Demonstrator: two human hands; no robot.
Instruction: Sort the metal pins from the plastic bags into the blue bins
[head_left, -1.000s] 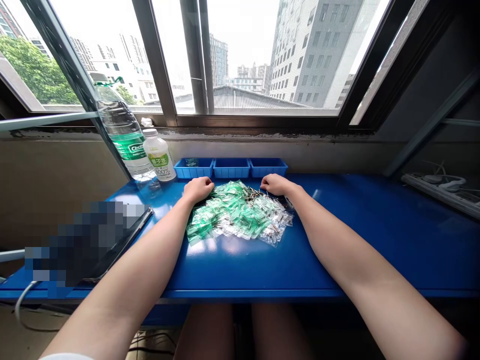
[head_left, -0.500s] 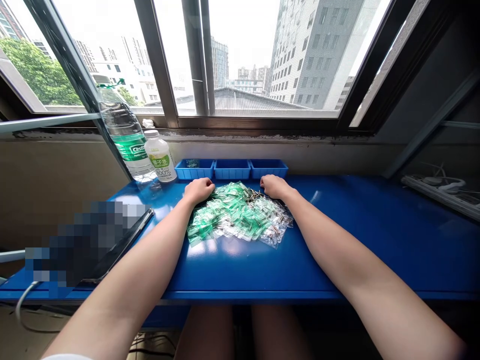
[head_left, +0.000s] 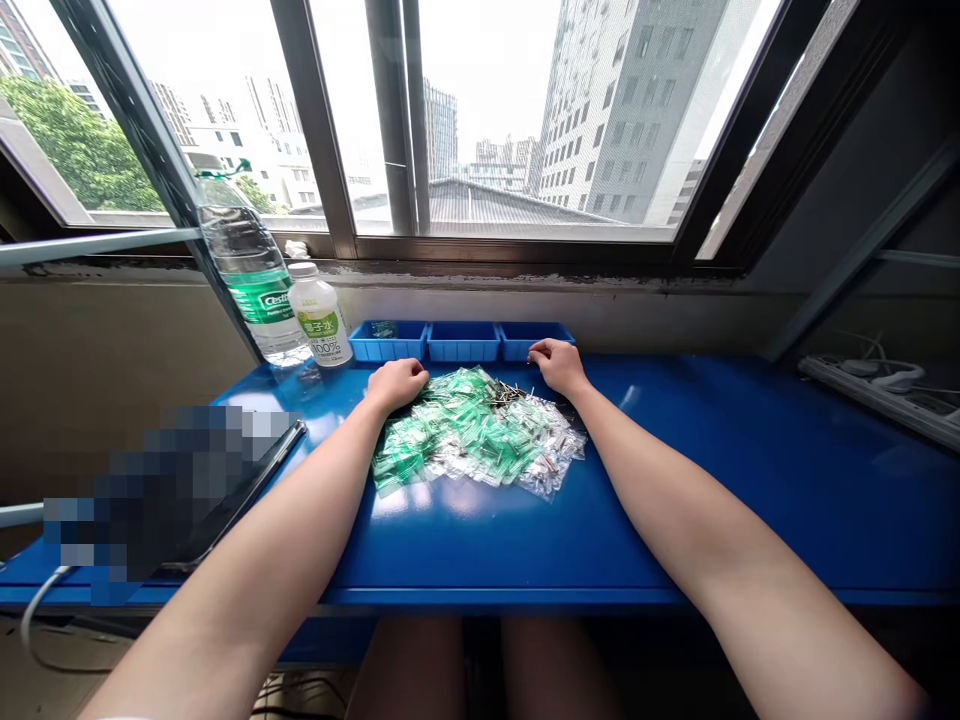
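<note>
A pile of small green and clear plastic bags [head_left: 480, 430] lies on the blue table, with loose thin metal pieces [head_left: 510, 393] at its back right. My left hand [head_left: 397, 385] rests closed against the pile's back left edge; whatever its fingers hold is hidden. Just in front of the right blue bin [head_left: 517, 343], my right hand [head_left: 556, 365] is pinched, thumb and forefinger together, on something too small to make out. The middle bin [head_left: 463, 345] and the left bin [head_left: 388, 345], which has a green bag in it, stand beside it in a row.
A large water bottle [head_left: 251, 270] and a smaller white bottle [head_left: 319, 315] stand at the back left. A dark tablet-like object [head_left: 247, 490], partly blurred, lies on the left. A power strip [head_left: 885, 395] with cables is at the right edge.
My right hand has lifted slightly and moved a little right, its fingers now pinched near the right bin. My left hand has stayed nearly in place.
</note>
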